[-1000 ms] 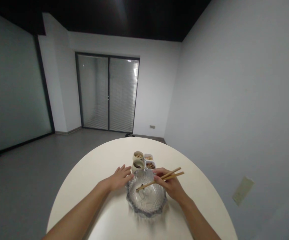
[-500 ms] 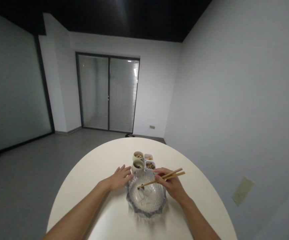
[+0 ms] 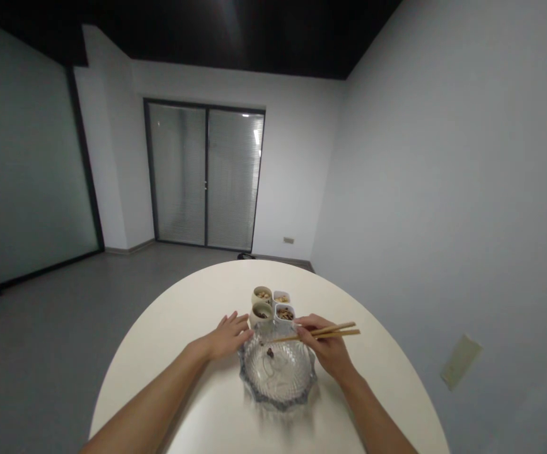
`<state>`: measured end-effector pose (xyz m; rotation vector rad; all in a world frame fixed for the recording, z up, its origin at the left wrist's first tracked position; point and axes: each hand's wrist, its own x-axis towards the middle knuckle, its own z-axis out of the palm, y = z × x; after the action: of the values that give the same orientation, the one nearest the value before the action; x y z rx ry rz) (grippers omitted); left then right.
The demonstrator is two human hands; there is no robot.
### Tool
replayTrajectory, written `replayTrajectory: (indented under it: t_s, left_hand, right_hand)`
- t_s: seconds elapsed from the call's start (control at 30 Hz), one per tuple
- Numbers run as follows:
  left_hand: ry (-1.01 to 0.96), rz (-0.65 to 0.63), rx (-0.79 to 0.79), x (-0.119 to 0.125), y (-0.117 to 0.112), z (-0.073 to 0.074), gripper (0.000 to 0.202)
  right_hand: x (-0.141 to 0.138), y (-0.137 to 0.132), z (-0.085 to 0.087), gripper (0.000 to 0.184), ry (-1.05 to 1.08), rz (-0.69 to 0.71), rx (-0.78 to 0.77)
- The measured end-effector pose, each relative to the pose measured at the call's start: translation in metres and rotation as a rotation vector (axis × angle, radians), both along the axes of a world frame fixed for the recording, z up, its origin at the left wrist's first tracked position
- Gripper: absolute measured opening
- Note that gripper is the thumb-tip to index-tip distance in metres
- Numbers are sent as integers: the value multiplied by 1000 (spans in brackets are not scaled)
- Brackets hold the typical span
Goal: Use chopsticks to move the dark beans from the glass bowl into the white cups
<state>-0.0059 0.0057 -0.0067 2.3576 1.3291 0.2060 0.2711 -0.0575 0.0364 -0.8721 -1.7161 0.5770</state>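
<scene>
My right hand point(image 3: 323, 343) grips a pair of wooden chopsticks point(image 3: 334, 331), their tips over the far left part of a clear glass bowl point(image 3: 278, 400) with a scalloped rim. A small dark piece point(image 3: 270, 353) lies in the bowl, apart from the tips; a tinier dark speck shows close to them. My left hand point(image 3: 229, 334) rests with fingers spread at the bowl's upper left rim. Just beyond the bowl stand a greenish cup point(image 3: 261, 320) with dark bits inside and a white square dish point(image 3: 285, 313) of brownish pieces.
Behind those sit another greenish cup point(image 3: 261, 295) of pale nuts and a second white dish point(image 3: 282, 297) with light pieces. Everything stands on a round white table point(image 3: 188, 296). A wall point(image 3: 420, 189) runs along the right, and a glass door point(image 3: 205, 176) is at the back.
The chopstick tips have risen away from the dark piece toward the bowl's far side, leaving it in the bowl. My right hand shifted slightly right. My left hand stayed put.
</scene>
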Motion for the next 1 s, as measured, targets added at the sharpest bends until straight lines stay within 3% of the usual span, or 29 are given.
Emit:
replayTrajectory:
  t_s: [0.1, 0.2, 0.5, 0.7, 1.0]
  left_hand:
    - [-1, -8, 0, -1, -1, 0, 58]
    - [8, -11, -12, -1, -2, 2, 59]
    - [-3, -15, 0, -1, 0, -2, 60]
    - [-2, -2, -8, -1, 0, -3, 60]
    - [-4, -2, -3, 0, 2, -5, 59]
  right_hand:
    - [-4, 2, -1, 15, 78, -82, 134]
    - [-7, 4, -2, 15, 79, -110, 174]
    - [-6, 4, -2, 18, -4, -94, 116]
    - [6, 3, 4, 26, 7, -188, 76]
    - [14, 0, 7, 29, -154, -73, -94]
